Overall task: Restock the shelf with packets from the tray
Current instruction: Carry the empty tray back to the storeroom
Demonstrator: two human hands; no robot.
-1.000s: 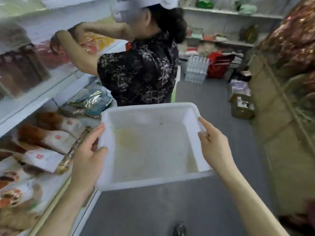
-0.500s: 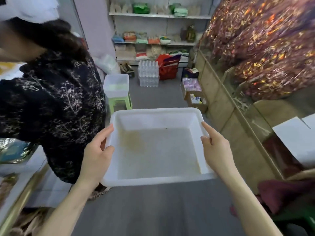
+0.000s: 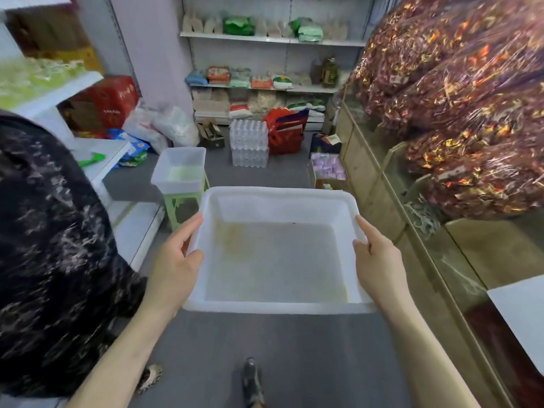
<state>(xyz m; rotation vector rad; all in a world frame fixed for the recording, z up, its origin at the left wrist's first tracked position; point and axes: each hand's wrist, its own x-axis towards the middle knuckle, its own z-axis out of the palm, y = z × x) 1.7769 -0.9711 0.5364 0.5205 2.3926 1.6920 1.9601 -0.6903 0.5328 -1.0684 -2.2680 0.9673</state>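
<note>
I carry a white plastic tray level in front of me, over the grey floor. No packets lie in it; its bottom shows only a faint brownish stain. My left hand grips the tray's left rim, thumb over the edge. My right hand grips the right rim the same way. The shelf with packets stands at the left, partly hidden behind another person.
A person in a dark patterned top stands close at my left. Ahead, a second white tray rests on a green stool. Water bottle packs, bags and boxes crowd the far floor. A glass counter with red foil bags runs along the right.
My view has swung right, away from the left shelf, down the aisle. The tray stays in both hands. The other person has slid to the left edge.
</note>
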